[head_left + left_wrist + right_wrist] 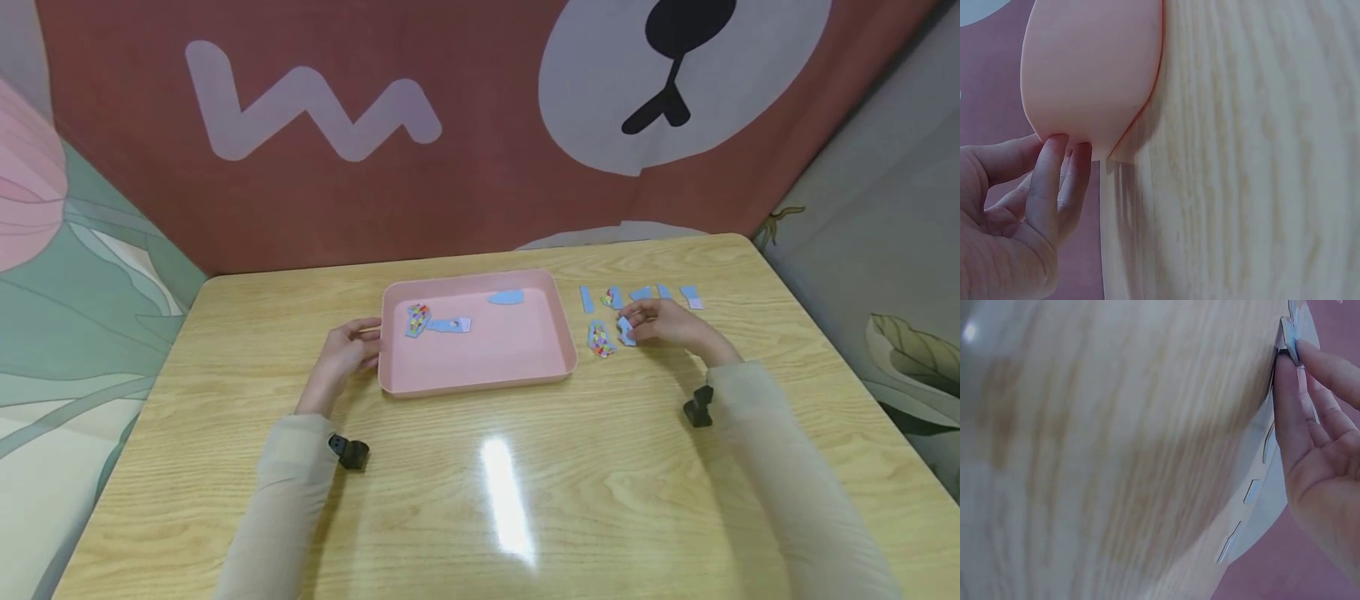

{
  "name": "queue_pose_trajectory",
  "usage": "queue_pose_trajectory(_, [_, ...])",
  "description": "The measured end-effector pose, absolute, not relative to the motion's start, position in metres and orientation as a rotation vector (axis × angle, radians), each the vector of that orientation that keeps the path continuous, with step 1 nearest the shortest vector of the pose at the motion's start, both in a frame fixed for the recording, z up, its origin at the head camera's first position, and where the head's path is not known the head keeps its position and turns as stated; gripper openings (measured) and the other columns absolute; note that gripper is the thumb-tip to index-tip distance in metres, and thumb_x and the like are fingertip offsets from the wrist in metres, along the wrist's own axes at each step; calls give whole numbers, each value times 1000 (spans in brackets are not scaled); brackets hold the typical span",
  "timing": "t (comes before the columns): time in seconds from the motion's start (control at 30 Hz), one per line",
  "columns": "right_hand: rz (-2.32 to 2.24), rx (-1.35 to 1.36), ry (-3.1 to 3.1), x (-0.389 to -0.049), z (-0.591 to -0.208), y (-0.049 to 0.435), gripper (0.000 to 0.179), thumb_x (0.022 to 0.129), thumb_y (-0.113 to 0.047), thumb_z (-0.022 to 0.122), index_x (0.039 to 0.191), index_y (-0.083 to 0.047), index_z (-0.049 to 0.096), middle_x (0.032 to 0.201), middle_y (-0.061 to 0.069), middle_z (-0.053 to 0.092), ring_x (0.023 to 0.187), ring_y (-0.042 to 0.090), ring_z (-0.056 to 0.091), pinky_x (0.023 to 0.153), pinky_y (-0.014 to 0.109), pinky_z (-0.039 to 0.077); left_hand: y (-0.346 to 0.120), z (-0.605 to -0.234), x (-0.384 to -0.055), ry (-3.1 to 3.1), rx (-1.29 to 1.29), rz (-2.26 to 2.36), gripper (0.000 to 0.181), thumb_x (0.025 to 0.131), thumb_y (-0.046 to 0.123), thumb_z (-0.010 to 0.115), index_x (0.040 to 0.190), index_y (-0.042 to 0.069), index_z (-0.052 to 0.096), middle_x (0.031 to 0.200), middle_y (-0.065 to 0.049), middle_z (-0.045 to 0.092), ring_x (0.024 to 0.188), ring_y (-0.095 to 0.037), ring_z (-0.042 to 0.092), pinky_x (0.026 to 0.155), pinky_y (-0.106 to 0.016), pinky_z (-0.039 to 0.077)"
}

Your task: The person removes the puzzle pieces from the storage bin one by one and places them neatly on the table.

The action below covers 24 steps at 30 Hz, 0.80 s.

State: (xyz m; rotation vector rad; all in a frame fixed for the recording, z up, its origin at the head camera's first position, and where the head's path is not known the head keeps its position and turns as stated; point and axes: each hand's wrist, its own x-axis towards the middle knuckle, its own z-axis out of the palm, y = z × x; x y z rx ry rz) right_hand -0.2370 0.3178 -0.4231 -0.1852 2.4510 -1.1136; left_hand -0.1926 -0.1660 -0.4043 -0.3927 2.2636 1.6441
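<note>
1. Beyond both hands, a red-brown backdrop (pixel 480 204) is hung, marked with a pale zigzag and part of an animal's muzzle.
2. Beneath both hands, a wood-grained tabletop (pixel 420 500) is spread, and a bright streak of light is reflected nearer the person than the hands.
3. Between the two hands, a shallow pink tray (pixel 495 354) is placed on the tabletop, its left end touched by the left hand and its right end well short of the right.
4. The left hand (pixel 347 352) is held with fingers somewhat parted, their tips rested against the tray's end.
5. The right hand (pixel 667 325) is held to the right of the tray, a pale blue piece (pixel 627 332) being pinched between thumb and fingers.
6. Below each hand, near the cuff, a small black device is worn: one on the left (pixel 350 452), one on the right (pixel 699 407).
7. Just left of the right hand, a multicoloured piece (pixel 601 339) is laid on the tabletop; beyond that hand, a loose row of five flat pieces (pixel 641 293), mostly blue, is set out.
8. Inside the tray, nearest the left hand, a bright patterned piece (pixel 417 319) is seen touching a blue strip (pixel 448 325); farther from that hand, a plain blue piece (pixel 507 297) is laid near the far wall.
</note>
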Motion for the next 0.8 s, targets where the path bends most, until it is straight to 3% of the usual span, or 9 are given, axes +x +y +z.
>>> queue_pose_trajectory(0.4, [-1000, -240, 2517, -237, -419, 310, 39, 88, -7, 65, 122, 7, 54, 108, 20, 60, 92, 12, 53, 73, 16, 46, -167, -406, -193, 2268, -400, 1635, 49, 96, 5, 51, 144, 6, 41, 141, -21, 49, 92, -5, 58, 69, -10, 52])
queue_pose_trajectory(0.8, [-978, -221, 2494, -239, -418, 311, 41, 89, -9, 65, 124, 8, 52, 102, 11, 57, 88, 12, 49, 71, 17, 45, -167, -406, -193, 2270, -400, 1639, 49, 95, 5, 52, 143, 6, 42, 140, -21, 49, 93, -6, 58, 68, -10, 52])
